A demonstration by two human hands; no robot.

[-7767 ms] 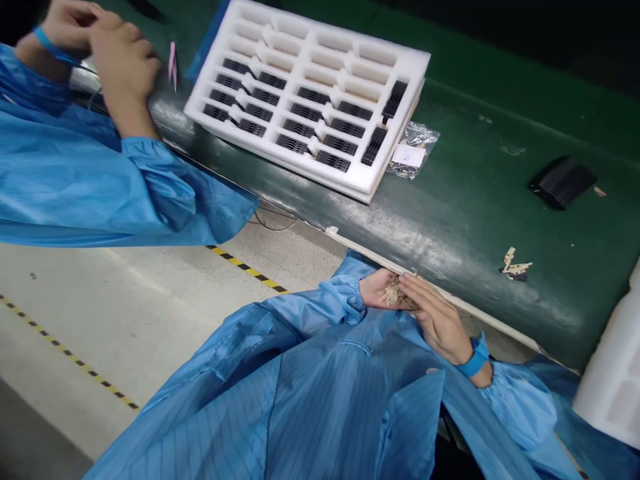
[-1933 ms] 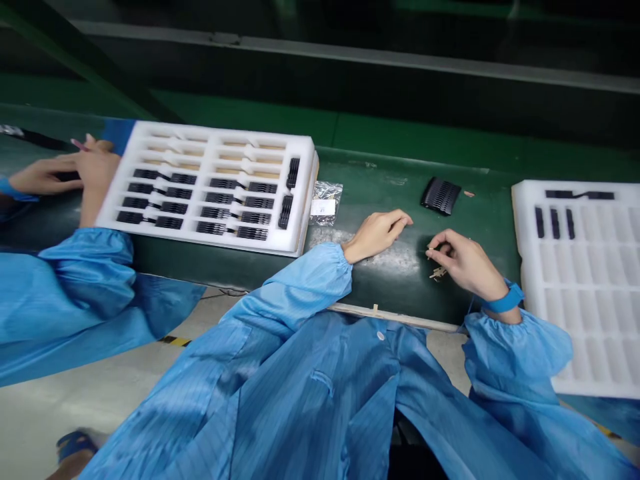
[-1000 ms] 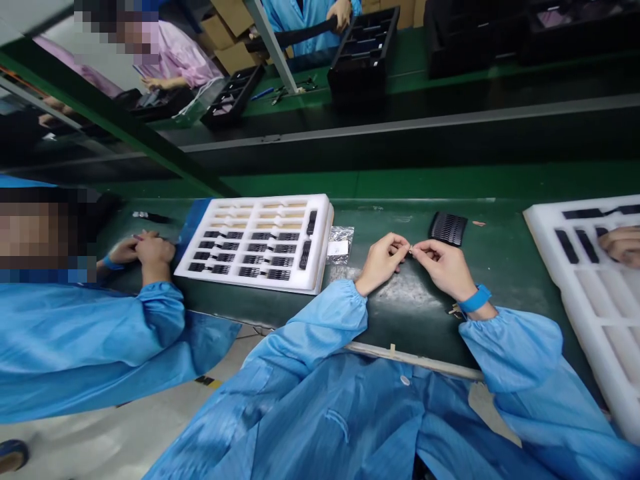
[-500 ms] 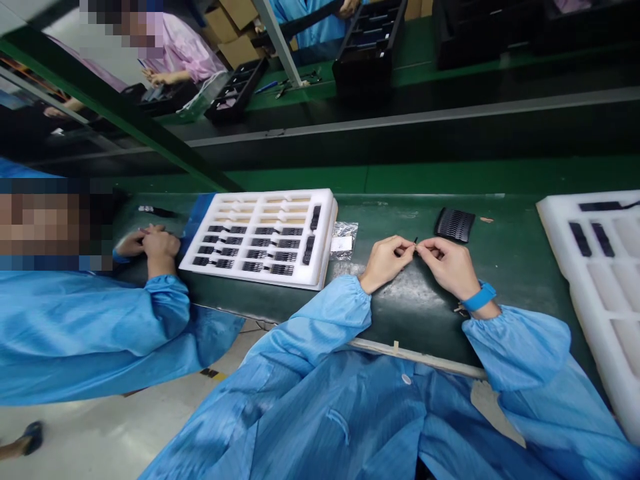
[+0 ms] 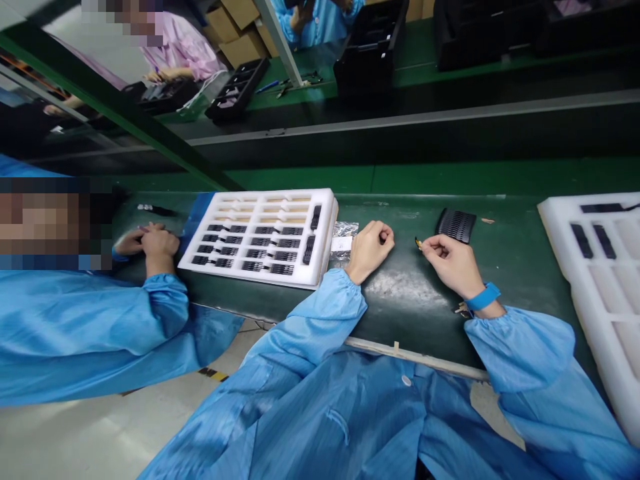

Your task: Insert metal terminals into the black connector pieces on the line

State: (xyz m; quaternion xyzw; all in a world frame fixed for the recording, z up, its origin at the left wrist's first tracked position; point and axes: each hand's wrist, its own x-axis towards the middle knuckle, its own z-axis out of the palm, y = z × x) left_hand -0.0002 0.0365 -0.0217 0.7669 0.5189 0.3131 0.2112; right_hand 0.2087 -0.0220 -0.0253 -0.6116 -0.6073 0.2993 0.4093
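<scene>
My right hand (image 5: 453, 263), with a blue band at the wrist, pinches a small black-and-yellow piece (image 5: 419, 244) between thumb and fingertips. Its exact kind is too small to tell. To the left, my left hand (image 5: 371, 250) is closed, fingers curled toward the thumb; a dark spot shows there, but I cannot make out what it is. Just beyond my right hand lies a black ribbed, slotted part (image 5: 455, 225). Beside my left hand, a clear plastic bag with a white label (image 5: 342, 243) lies partly hidden against the white foam tray (image 5: 324, 240).
The foam tray holds rows of black slotted parts. Another white foam tray (image 5: 560, 230) stands at the right with a few black pieces. A co-worker's clasped hands (image 5: 160, 247) rest on the green bench (image 5: 400, 313) at left. Black bins (image 5: 370, 50) stand across the bench.
My hands have come apart: the left moved left toward the foam tray, while the right stays nearly in place with the small piece, whose yellow part now shows.
</scene>
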